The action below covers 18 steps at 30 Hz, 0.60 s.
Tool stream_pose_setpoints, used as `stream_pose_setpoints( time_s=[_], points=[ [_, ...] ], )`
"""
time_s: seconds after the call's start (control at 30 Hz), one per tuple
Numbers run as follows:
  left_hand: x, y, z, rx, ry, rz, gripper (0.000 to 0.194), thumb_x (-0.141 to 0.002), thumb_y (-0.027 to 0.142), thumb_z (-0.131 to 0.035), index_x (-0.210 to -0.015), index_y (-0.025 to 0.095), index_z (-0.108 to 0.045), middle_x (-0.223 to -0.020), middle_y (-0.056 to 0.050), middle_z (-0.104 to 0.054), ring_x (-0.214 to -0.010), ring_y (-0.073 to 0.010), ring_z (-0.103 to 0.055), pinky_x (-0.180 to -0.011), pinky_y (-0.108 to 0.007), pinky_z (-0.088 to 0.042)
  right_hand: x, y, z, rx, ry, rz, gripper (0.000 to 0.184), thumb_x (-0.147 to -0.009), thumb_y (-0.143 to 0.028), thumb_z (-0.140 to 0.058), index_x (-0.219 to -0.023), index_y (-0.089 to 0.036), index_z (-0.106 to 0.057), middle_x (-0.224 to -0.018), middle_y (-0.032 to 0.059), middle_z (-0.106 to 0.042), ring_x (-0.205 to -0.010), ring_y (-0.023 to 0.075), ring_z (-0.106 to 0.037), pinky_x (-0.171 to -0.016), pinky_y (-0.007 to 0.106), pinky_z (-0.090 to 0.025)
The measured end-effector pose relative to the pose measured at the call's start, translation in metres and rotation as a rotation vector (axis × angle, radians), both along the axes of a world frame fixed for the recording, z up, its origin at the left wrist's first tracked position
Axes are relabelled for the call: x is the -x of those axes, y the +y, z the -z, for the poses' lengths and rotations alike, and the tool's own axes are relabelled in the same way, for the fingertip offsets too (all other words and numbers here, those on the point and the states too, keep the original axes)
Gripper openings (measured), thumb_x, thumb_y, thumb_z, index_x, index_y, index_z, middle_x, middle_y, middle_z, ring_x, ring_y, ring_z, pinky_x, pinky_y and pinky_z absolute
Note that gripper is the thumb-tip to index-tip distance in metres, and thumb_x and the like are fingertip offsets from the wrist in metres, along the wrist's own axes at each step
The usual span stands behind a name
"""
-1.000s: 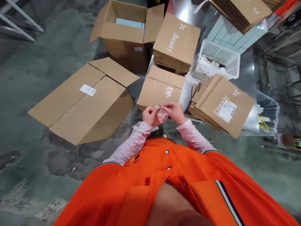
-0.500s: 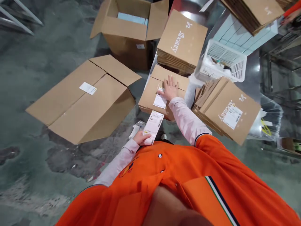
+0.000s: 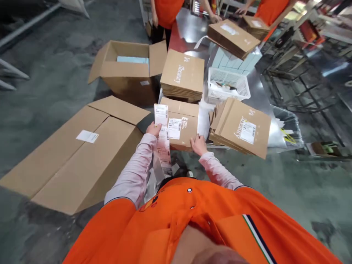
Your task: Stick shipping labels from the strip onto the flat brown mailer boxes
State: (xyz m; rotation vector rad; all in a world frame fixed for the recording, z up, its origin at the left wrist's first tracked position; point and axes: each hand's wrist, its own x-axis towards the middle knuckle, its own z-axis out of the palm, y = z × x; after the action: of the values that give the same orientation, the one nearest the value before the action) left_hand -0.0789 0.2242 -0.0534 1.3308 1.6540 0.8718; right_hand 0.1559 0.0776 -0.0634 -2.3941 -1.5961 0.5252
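Note:
My left hand (image 3: 153, 129) is closed on a long strip of shipping labels (image 3: 162, 141) that hangs down toward my chest. Right beside the strip lies a small cardboard box (image 3: 187, 129) with a white shipping label (image 3: 174, 128) stuck on its top. My right hand (image 3: 198, 143) grips the near right corner of that box, fingers curled over its edge. The box rests at the near end of a shiny metal table (image 3: 255, 86).
Stacks of flat printed cartons (image 3: 182, 74) (image 3: 241, 126) flank the box, with a white plastic basket (image 3: 227, 83) behind. An open carton (image 3: 128, 71) and a large flattened carton (image 3: 74, 154) stand on the floor at left. Other people in orange (image 3: 165, 11) work at the table's far end.
My right hand has left the label on the box top and come back to the box's near corner. My left hand has risen with the label strip to beside the box.

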Motion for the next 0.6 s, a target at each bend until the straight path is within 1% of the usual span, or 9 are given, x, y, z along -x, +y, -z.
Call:
stream_pose_setpoints(
  time_s=[0.1, 0.13, 0.2, 0.3, 0.37, 0.43, 0.5, 0.57, 0.6],
  points=[
    [-0.003, -0.003, -0.012, 0.063, -0.046, -0.033, 0.015, -0.071, 0.028, -0.070, -0.074, 0.013, -0.066, -0.080, -0.012, -0.072, -0.097, -0.0304, -0.067, -0.089, -0.041, -0.050, 0.008, 0.002, -0.007, -0.049, 0.083, 0.032, 0.064, -0.095, -0.047, -0.045, -0.137, 0.001, -0.047, -0.142, 0.0299, -0.043, -0.131, 0.0402, -0.044, -0.107, 0.053, -0.040],
    [-0.004, -0.008, -0.018, 0.069, -0.073, -0.042, 0.020, -0.074, 0.032, -0.069, -0.076, 0.013, -0.066, -0.077, -0.010, -0.071, -0.093, -0.0280, -0.067, -0.086, -0.039, -0.052, 0.009, 0.001, -0.009, -0.119, 0.152, 0.057, 0.066, -0.094, -0.051, -0.045, -0.137, 0.000, -0.048, -0.144, 0.0290, -0.042, -0.132, 0.0386, -0.043, -0.108, 0.052, -0.039],
    [-0.005, -0.024, -0.036, 0.068, -0.254, -0.051, 0.030, -0.078, 0.042, -0.068, -0.084, 0.012, -0.066, -0.078, -0.008, -0.071, -0.087, -0.0234, -0.068, -0.081, -0.036, -0.055, 0.001, -0.008, -0.017, -0.343, 0.367, 0.110, 0.067, -0.094, -0.057, -0.039, -0.135, -0.004, -0.049, -0.140, 0.0249, -0.049, -0.130, 0.0307, -0.048, -0.108, 0.044, -0.041],
    [-0.009, -0.051, -0.066, -0.001, -0.665, -0.008, 0.044, -0.069, 0.049, -0.078, -0.093, 0.013, -0.065, -0.086, -0.006, -0.072, -0.086, -0.0207, -0.067, -0.079, -0.034, -0.057, -0.054, -0.035, -0.041, -0.712, 0.596, 0.198, 0.064, -0.094, -0.062, -0.035, -0.128, -0.012, -0.054, -0.122, 0.0151, -0.064, -0.114, 0.0212, -0.060, -0.097, 0.035, -0.050],
    [-0.010, -0.066, -0.082, -0.056, -0.779, 0.019, 0.051, -0.060, 0.048, -0.085, -0.094, 0.016, -0.066, -0.085, -0.002, -0.073, -0.083, -0.0195, -0.067, -0.078, -0.033, -0.057, -0.115, -0.064, -0.065, -0.821, 0.525, 0.296, 0.060, -0.091, -0.063, -0.040, -0.119, -0.014, -0.059, -0.114, 0.0130, -0.067, -0.104, 0.0214, -0.063, -0.089, 0.035, -0.052],
    [-0.010, -0.080, -0.092, -0.070, -0.774, 0.016, 0.053, -0.054, 0.046, -0.090, -0.094, 0.020, -0.067, -0.085, 0.001, -0.073, -0.080, -0.0181, -0.066, -0.075, -0.031, -0.057, -0.177, -0.094, -0.090, -0.780, 0.387, 0.428, 0.055, -0.091, -0.059, -0.043, -0.111, -0.013, -0.063, -0.107, 0.0147, -0.068, -0.094, 0.0223, -0.064, -0.083, 0.038, -0.053],
    [-0.010, -0.092, -0.093, -0.057, -0.761, 0.014, 0.054, -0.051, 0.044, -0.090, -0.095, 0.022, -0.067, -0.089, 0.002, -0.074, -0.082, -0.0183, -0.066, -0.075, -0.031, -0.056, -0.218, -0.116, -0.110, -0.667, 0.161, 0.610, 0.051, -0.088, -0.055, -0.052, -0.113, -0.011, -0.064, -0.112, 0.0211, -0.064, -0.098, 0.0258, -0.062, -0.085, 0.042, -0.051],
    [-0.015, -0.105, -0.087, -0.044, -0.739, 0.037, 0.054, -0.050, 0.044, -0.089, -0.095, 0.022, -0.067, -0.093, 0.001, -0.074, -0.085, -0.0197, -0.066, -0.077, -0.032, -0.056, -0.219, -0.119, -0.119, -0.588, -0.050, 0.670, 0.059, -0.080, -0.050, -0.066, -0.122, -0.009, -0.061, -0.124, 0.0272, -0.057, -0.111, 0.0313, -0.057, -0.092, 0.047, -0.047],
    [-0.019, -0.113, -0.082, -0.042, -0.722, 0.053, 0.054, -0.050, 0.046, -0.088, -0.094, 0.022, -0.067, -0.094, -0.001, -0.074, -0.086, -0.0208, -0.067, -0.078, -0.033, -0.056, -0.204, -0.113, -0.119, -0.565, -0.055, 0.606, 0.066, -0.075, -0.049, -0.073, -0.126, -0.009, -0.059, -0.127, 0.0276, -0.054, -0.115, 0.0329, -0.054, -0.096, 0.048, -0.045]
  ],
)
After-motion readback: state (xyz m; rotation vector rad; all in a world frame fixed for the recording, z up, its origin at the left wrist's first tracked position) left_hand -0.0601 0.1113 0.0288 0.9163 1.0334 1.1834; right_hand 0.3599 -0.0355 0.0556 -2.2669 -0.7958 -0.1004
